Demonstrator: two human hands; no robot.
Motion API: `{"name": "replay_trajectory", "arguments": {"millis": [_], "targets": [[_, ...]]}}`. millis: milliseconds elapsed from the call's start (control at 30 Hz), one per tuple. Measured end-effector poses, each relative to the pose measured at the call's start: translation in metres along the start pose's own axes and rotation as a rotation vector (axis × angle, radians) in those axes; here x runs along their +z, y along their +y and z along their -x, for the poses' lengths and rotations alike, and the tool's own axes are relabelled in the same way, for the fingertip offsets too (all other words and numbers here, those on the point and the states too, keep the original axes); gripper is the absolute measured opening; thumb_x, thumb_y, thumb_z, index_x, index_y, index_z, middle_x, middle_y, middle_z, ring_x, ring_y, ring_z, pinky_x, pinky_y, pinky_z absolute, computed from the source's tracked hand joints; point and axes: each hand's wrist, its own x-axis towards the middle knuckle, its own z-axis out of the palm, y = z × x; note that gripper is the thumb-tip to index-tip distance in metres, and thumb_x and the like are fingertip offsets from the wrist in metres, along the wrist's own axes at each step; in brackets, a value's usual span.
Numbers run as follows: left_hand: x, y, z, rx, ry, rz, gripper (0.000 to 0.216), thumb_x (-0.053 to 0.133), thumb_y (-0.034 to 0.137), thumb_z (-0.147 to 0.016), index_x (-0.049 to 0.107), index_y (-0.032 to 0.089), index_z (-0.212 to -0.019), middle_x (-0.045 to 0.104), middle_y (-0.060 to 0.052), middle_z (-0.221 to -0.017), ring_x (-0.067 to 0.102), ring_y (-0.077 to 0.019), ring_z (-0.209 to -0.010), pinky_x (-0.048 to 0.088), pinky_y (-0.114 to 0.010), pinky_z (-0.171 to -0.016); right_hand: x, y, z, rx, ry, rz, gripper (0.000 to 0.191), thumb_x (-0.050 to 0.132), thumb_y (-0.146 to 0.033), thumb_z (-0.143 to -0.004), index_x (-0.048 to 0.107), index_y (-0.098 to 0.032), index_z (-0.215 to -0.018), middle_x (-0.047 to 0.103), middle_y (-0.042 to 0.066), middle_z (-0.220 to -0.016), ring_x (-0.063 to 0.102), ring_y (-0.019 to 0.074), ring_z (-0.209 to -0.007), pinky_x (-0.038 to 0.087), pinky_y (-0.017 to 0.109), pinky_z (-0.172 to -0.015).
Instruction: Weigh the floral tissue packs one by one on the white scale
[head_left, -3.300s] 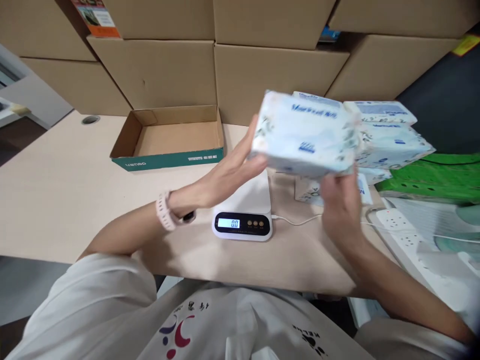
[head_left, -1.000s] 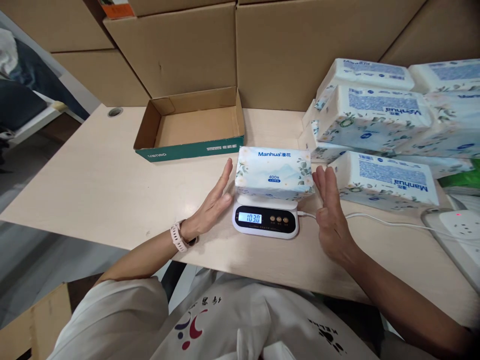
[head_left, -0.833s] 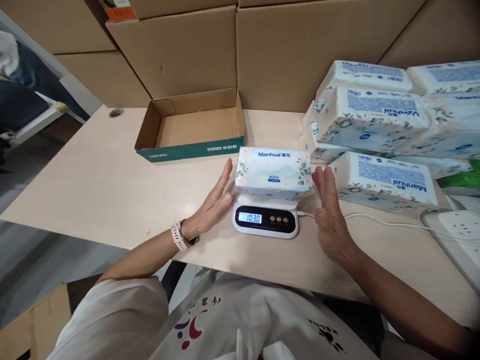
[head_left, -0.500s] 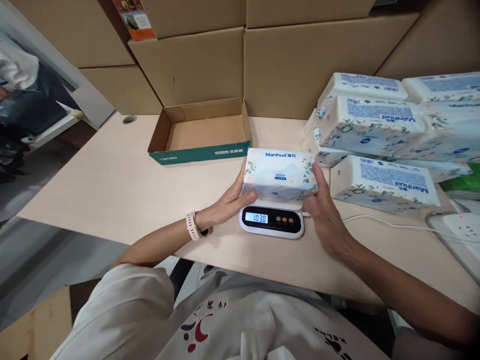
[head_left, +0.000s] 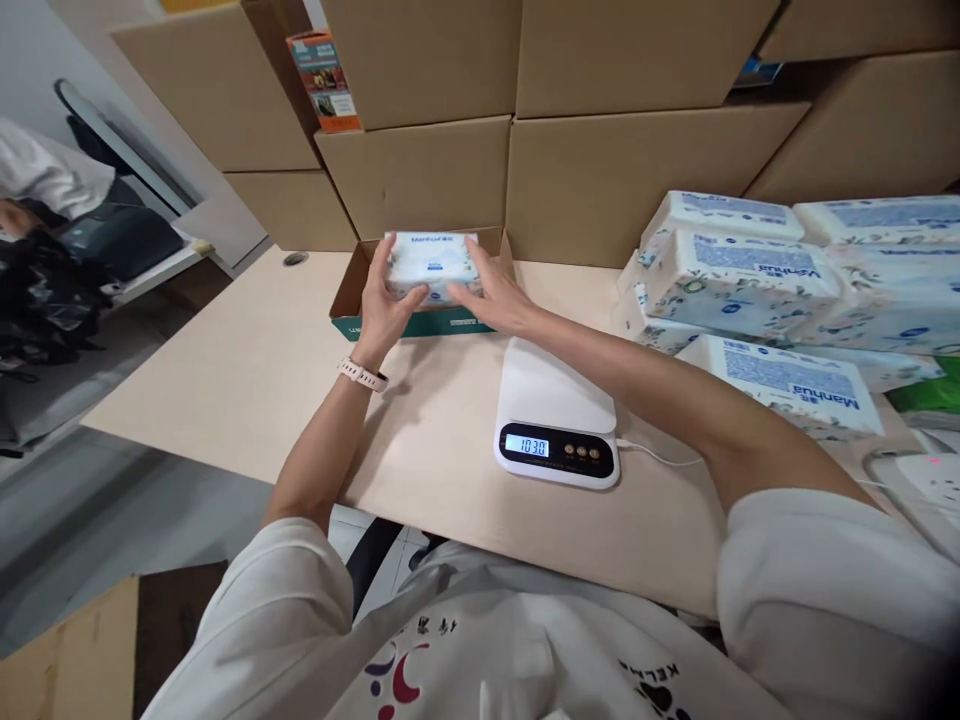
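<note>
A white and blue tissue pack (head_left: 433, 264) is held between both hands over the shallow cardboard tray (head_left: 346, 298) with the green front wall. My left hand (head_left: 381, 308) grips its left end, fingers curled around it. My right hand (head_left: 493, 291) presses on its right end. I cannot tell whether the pack rests on the tray floor. The white kitchen scale (head_left: 556, 412) sits nearer me with a bare platform and a lit display reading 103.0.
Several more tissue packs (head_left: 754, 290) are piled at the right of the beige table (head_left: 225, 370). Stacked cardboard boxes (head_left: 600, 180) wall off the back. A white cable (head_left: 660, 458) runs from the scale to a power strip (head_left: 922, 480) at the right edge.
Both hands closed on the tissue pack on the scale, lifted it off and carried it left and away to the cardboard tray. The scale platform is now bare.
</note>
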Motion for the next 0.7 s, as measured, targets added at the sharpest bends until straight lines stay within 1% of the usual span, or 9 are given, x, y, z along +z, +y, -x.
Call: {"name": "replay_trajectory", "arguments": {"millis": [67,133,200,267,367,433,567,633,700], "targets": [[-0.009,-0.015,-0.01,-0.109,-0.066,-0.234,0.088,0.076,0.064,-0.093,0.052,0.013,-0.161,0.028,-0.022,-0.182,0.02,-0.0422,-0.173,0.022,-0.056,-0.142,0.009,0.002,-0.009,-0.014,-0.108,0.135,0.092,0.048,-0.047,-0.105,0.005,-0.007,-0.176,0.021,0.019,-0.186,0.029,0.0329,-0.172,0.032,0.054,-0.139],[-0.016,-0.02,-0.022,-0.129,-0.184,-0.448,0.072,0.081,0.039,-0.093,0.059,0.015,-0.157,0.025,-0.021,-0.183,0.012,-0.0459,-0.173,0.017,-0.062,-0.141,0.014,0.003,-0.009,-0.022,-0.191,0.22,0.085,0.047,-0.044,-0.105,0.015,-0.009,-0.176,0.031,0.021,-0.182,0.042,0.0366,-0.165,0.04,0.055,-0.133],[-0.018,-0.021,-0.037,-0.058,-0.317,-0.568,0.077,0.08,0.023,-0.091,0.054,0.017,-0.163,0.024,-0.019,-0.184,0.012,-0.0464,-0.173,0.018,-0.066,-0.14,0.016,0.002,-0.006,-0.02,-0.242,0.259,0.071,0.048,-0.041,-0.105,0.037,-0.013,-0.169,0.047,0.021,-0.174,0.053,0.0404,-0.156,0.046,0.059,-0.125],[-0.014,-0.023,-0.055,0.011,-0.458,-0.619,0.089,0.081,0.02,-0.09,0.043,0.02,-0.17,0.024,-0.018,-0.184,0.015,-0.0466,-0.173,0.021,-0.071,-0.137,0.016,-0.001,-0.003,-0.01,-0.28,0.304,0.055,0.045,-0.038,-0.106,0.056,-0.015,-0.155,0.062,0.022,-0.161,0.062,0.042,-0.146,0.05,0.06,-0.118],[-0.004,-0.032,-0.078,0.05,-0.61,-0.653,0.098,0.084,0.024,-0.088,0.035,0.025,-0.174,0.023,-0.017,-0.184,0.017,-0.0488,-0.171,0.02,-0.078,-0.132,0.015,-0.004,-0.002,0.009,-0.294,0.36,0.048,0.035,-0.036,-0.109,0.067,-0.017,-0.14,0.074,0.022,-0.144,0.07,0.0397,-0.134,0.054,0.054,-0.109],[0.001,-0.044,-0.089,0.047,-0.596,-0.661,0.09,0.081,0.023,-0.09,0.041,0.025,-0.17,0.025,-0.016,-0.184,0.021,-0.0481,-0.171,0.021,-0.078,-0.131,0.015,-0.004,-0.003,0.014,-0.293,0.384,0.048,0.032,-0.035,-0.11,0.067,-0.018,-0.137,0.075,0.021,-0.14,0.072,0.039,-0.13,0.054,0.052,-0.105],[0.001,-0.072,-0.106,-0.006,-0.473,-0.661,0.079,0.073,0.023,-0.092,0.047,0.019,-0.166,0.032,-0.016,-0.181,0.028,-0.0447,-0.168,0.027,-0.074,-0.131,0.017,0.001,-0.004,0.009,-0.285,0.402,0.049,0.03,-0.037,-0.111,0.068,-0.018,-0.135,0.076,0.022,-0.139,0.072,0.0399,-0.126,0.054,0.052,-0.102],[0.0,-0.083,-0.113,-0.033,-0.45,-0.667,0.078,0.069,0.03,-0.094,0.045,0.016,-0.167,0.035,-0.017,-0.18,0.033,-0.0448,-0.165,0.029,-0.073,-0.13,0.019,0.002,-0.004,0.005,-0.279,0.398,0.05,0.03,-0.037,-0.112,0.067,-0.018,-0.138,0.075,0.021,-0.141,0.072,0.039,-0.127,0.054,0.053,-0.104],[0.0,-0.089,-0.121,-0.05,-0.43,-0.665,0.072,0.062,0.042,-0.099,0.046,0.018,-0.166,0.042,-0.013,-0.176,0.039,-0.0409,-0.162,0.032,-0.069,-0.131,0.02,0.001,-0.002,-0.002,-0.275,0.387,0.051,0.031,-0.036,-0.112,0.062,-0.019,-0.148,0.073,0.019,-0.147,0.07,0.0372,-0.134,0.053,0.054,-0.11]]}}
